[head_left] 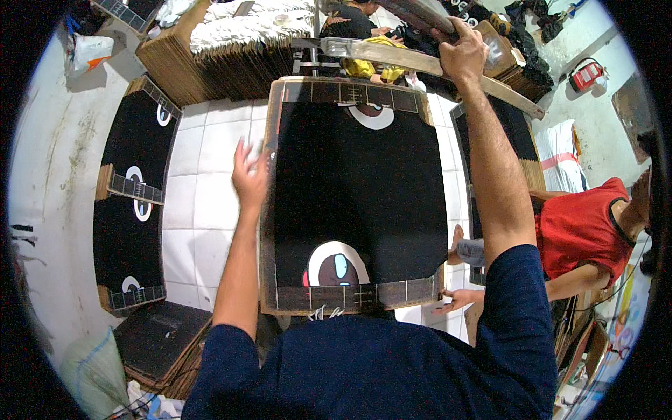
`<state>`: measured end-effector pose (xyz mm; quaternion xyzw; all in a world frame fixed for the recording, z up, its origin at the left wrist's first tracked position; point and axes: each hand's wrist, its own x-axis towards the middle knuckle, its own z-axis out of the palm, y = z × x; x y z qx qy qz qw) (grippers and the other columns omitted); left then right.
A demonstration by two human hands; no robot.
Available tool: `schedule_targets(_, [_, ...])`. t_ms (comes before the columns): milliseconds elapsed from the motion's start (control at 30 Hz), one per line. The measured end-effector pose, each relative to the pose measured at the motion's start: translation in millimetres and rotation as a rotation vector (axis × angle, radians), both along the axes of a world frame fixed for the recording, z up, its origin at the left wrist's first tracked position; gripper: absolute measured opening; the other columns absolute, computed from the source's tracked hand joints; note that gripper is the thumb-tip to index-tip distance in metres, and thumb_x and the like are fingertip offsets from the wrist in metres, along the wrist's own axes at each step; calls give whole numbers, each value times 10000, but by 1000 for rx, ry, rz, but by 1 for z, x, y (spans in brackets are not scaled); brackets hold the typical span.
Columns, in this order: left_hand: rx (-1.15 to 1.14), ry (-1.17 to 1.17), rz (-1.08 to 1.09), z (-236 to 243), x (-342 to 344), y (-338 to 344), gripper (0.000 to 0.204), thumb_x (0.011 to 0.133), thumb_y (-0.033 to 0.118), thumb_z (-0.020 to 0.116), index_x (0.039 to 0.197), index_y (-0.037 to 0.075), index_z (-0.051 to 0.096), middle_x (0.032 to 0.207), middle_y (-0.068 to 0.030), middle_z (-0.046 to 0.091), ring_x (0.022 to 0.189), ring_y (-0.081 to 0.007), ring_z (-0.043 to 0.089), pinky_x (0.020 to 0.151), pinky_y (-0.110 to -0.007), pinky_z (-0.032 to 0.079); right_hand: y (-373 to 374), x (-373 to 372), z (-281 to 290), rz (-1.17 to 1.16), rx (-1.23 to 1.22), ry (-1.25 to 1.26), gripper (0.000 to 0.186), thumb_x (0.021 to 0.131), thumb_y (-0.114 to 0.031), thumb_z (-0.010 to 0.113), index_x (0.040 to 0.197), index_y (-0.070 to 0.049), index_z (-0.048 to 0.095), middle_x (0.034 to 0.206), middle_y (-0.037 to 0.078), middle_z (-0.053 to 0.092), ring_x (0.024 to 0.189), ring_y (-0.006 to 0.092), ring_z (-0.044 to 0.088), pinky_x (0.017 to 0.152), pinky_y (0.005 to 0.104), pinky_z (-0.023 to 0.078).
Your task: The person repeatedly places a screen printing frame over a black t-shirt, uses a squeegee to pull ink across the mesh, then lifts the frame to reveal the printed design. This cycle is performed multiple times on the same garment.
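A black fabric panel [360, 189] lies on a wooden board [268, 280] in front of me, with part of a printed cartoon eye at each end. Dark strips with pale ruled lines [406, 292] cross the board's near and far ends. My left hand [250, 175] is beside the board's left edge, slightly blurred, fingers apart and holding nothing; whether it touches the edge I cannot tell. Reaching far forward, my right hand [464, 56] closes round the end of a dark wooden bar [416, 15]. Just beneath it runs a pale, worn wooden bar [392, 54].
To the right, a person in a red top [577, 227] reaches both hands toward the board's near right corner. Similar black panels [129, 241] lie at the left. Stacked boards [168, 52] stand at the back left, another stack [162, 343] near left. A fire extinguisher [586, 73] stands far right.
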<state>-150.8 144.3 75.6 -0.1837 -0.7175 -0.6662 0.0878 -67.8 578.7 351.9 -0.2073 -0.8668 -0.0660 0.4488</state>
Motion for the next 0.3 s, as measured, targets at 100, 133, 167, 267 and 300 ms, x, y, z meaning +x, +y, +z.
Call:
schedule_targets(100, [-631,-231,258,-140,35,-130,406,1024,290,604,1223,-57,678,1119,-260,721,1013,-372,704,847,-458,563,15,-11,13,3,-76,-42,510,779,-222,705,1289,-231,693,1217,35,716,1158,294,636,1068,487,425])
schedule_targets(133, [-902,-579,132,-186,64,-174,509,1003,432,572,1046,-45,745,1037,-293,730,974,-442,712,872,-518,538,19,-14,15,-8,-99,-12,520,799,-227,689,1319,-251,684,1247,49,713,1178,300,639,1063,493,438])
schedule_targets(167, [-1006,-565,109,-231,106,-204,565,1013,465,522,893,-39,749,892,-284,726,874,-467,706,841,-539,533,24,-19,20,-45,-130,-42,518,807,-225,682,1323,-256,689,1250,87,714,1190,312,642,1062,476,453])
schedule_targets(267, [-83,-1257,-47,-318,223,-267,573,1045,491,501,1321,9,642,1403,-231,616,1282,-366,576,1026,-475,463,36,-33,32,-64,-56,-1,435,854,-371,768,1262,-227,721,1085,101,775,987,295,743,877,413,561])
schedule_targets(300, [-25,-1197,-75,-340,233,-271,573,1045,491,501,1321,9,642,1403,-231,616,1282,-366,576,1026,-475,463,38,-37,35,-72,-36,-7,463,860,-424,782,1275,-230,717,1075,99,782,981,285,745,864,405,558])
